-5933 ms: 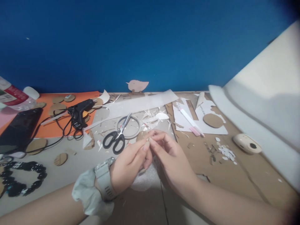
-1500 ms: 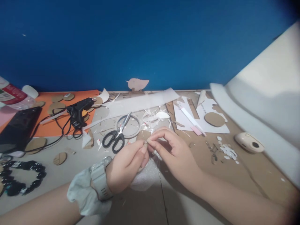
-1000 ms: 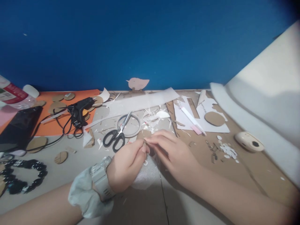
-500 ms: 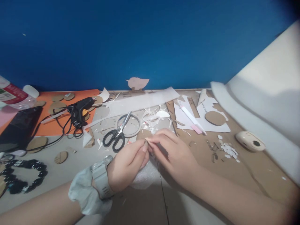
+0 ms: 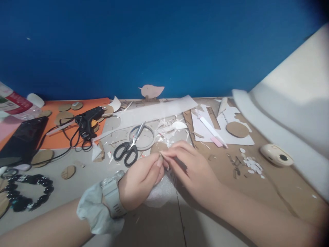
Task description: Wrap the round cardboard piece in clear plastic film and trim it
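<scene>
My left hand [image 5: 144,180] and my right hand [image 5: 191,168] meet at the fingertips over the middle of the work surface. Both are closed in a pinch, thumbs and forefingers together; what lies between them is too small and too hidden to name. A brown cardboard disc [image 5: 157,148] shows just behind the fingertips. Beneath the hands lies a piece of clear, bubbly plastic [image 5: 159,197]. Black-handled scissors [image 5: 132,145] lie open beside my left hand, across a grey-white ring [image 5: 151,140].
A black glue gun [image 5: 88,123] with its cord lies on orange paper [image 5: 102,103] at the left. Also there are a bottle [image 5: 17,103], a phone [image 5: 24,140] and a beaded bracelet [image 5: 45,195]. A pink paper bird [image 5: 153,91] stands at the wall; white dots [image 5: 253,165] lie right.
Both hands keep the same pinch, with hardly any movement. The whole view has shifted very slightly, so things on the surface sit a little further right.
</scene>
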`<state>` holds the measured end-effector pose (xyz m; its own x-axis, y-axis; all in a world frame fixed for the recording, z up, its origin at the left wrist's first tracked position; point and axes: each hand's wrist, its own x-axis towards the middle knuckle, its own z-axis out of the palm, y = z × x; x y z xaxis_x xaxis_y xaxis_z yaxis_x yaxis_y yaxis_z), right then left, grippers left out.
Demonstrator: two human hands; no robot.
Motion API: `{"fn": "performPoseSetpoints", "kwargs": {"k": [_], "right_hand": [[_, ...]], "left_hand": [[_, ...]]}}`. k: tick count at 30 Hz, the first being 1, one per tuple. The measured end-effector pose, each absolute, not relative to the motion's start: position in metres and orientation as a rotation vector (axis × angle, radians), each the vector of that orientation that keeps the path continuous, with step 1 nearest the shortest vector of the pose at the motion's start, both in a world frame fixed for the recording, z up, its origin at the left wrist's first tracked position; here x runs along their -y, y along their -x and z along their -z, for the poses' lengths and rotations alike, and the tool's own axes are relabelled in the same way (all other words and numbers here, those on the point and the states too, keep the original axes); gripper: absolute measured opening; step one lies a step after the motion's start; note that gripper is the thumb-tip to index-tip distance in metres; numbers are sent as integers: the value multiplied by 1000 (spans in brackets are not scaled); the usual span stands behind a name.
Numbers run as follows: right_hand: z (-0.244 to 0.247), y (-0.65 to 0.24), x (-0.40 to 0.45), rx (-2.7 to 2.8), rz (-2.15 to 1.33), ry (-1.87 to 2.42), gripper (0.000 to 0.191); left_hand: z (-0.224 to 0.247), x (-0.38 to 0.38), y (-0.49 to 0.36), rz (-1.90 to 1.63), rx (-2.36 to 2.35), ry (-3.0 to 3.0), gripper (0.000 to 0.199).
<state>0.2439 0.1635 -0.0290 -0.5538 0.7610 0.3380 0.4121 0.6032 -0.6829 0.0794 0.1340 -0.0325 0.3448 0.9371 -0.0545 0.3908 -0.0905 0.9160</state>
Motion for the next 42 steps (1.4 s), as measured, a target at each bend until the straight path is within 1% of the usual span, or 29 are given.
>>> {"fn": "performPoseSetpoints", "kwargs": {"k": [13, 21, 23, 26, 28, 33, 37, 42], "right_hand": [[27, -243, -162, 2172, -792, 950, 14], [29, -243, -163, 2140, -790, 943, 13], [28, -243, -162, 2127, -791, 947, 15], [27, -243, -161, 2100, -815, 990, 23], [27, -242, -161, 2058, -854, 1010, 26], [29, -240, -163, 2001, -908, 980, 13], [29, -240, -164, 2017, -883, 1005, 10], [28, -239, -166, 1996, -940, 1021, 6]], "left_hand": [[32, -136, -79, -730, -1214, -1711, 37], [34, -135, -77, -755, -1196, -1744, 32], [33, -134, -77, -771, -1184, -1738, 32], [32, -134, -78, -787, -1185, -1719, 32], [31, -133, -78, -792, -1206, -1703, 32], [34, -133, -79, -738, -1267, -1757, 32], [36, -133, -78, -701, -1272, -1853, 30], [36, -133, -78, -709, -1291, -1854, 31]]}}
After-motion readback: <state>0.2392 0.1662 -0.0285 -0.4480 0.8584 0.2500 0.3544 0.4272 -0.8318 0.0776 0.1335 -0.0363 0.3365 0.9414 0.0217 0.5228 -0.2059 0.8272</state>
